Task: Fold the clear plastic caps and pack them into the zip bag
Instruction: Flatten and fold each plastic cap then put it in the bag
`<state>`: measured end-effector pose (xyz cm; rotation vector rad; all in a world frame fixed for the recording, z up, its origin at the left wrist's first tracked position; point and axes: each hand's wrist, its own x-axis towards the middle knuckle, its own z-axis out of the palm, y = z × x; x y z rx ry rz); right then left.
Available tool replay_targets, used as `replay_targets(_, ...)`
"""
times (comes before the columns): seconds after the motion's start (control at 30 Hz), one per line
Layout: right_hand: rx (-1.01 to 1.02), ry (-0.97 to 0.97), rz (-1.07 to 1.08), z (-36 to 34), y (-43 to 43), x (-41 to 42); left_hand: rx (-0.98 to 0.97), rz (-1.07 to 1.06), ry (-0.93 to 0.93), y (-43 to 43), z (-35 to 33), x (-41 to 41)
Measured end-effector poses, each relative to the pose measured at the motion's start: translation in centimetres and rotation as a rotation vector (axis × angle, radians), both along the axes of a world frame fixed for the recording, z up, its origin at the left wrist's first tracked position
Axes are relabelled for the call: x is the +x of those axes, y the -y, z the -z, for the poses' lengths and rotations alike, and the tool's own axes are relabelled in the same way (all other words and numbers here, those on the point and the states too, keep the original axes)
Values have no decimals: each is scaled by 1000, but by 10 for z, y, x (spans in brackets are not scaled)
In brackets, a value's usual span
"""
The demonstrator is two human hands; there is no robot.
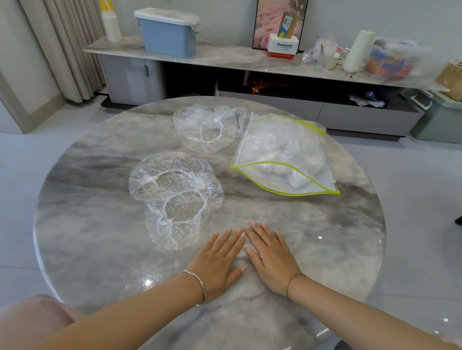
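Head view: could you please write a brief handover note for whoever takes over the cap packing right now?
Left hand and right hand: both flat on the table, fingers straight, holding nothing.
Zip bag: far right, mouth open toward the person, folded caps already inside.
Unfolded: far cap left of the bag; two overlapping near caps ahead and left of the hands.
Left to do: fold those three and pack them.
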<state>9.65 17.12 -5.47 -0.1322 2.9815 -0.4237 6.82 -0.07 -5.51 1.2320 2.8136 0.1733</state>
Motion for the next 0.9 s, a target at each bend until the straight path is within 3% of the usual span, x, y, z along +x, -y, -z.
replay_targets(0.3,50,5,-3,5,1,3,22,-22,136,-1,4,4)
replay_targets(0.9,82,10,-39,5,2,4,-3,-22,169,-2,3,3)
